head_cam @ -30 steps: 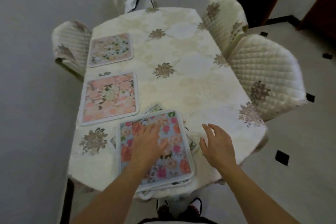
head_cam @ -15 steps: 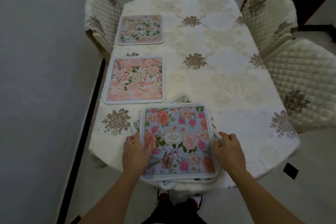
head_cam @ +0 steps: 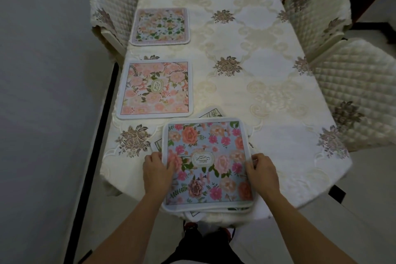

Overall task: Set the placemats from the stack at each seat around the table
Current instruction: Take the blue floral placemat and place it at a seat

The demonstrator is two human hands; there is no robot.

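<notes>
My left hand point(head_cam: 157, 172) grips the left edge of the blue floral placemat with a white border point(head_cam: 206, 164), fingers curled over onto its printed face. My right hand point(head_cam: 262, 172) pinches the opposite right edge in the same way. That mat is the top of the stack of placemats point(head_cam: 211, 210), which sits at the near end of the table; corners of the mats beneath poke out at its far and left sides and along its near edge. Just beyond the stack, along the table's left side, lies a pink floral placemat point(head_cam: 154, 89), flat and square to the edge. Farther along the same side lies a pale floral placemat with green leaves point(head_cam: 160, 26). All rest on the cream embroidered tablecloth point(head_cam: 257, 70). Quilted cream chairs point(head_cam: 351, 90) stand around the table.
</notes>
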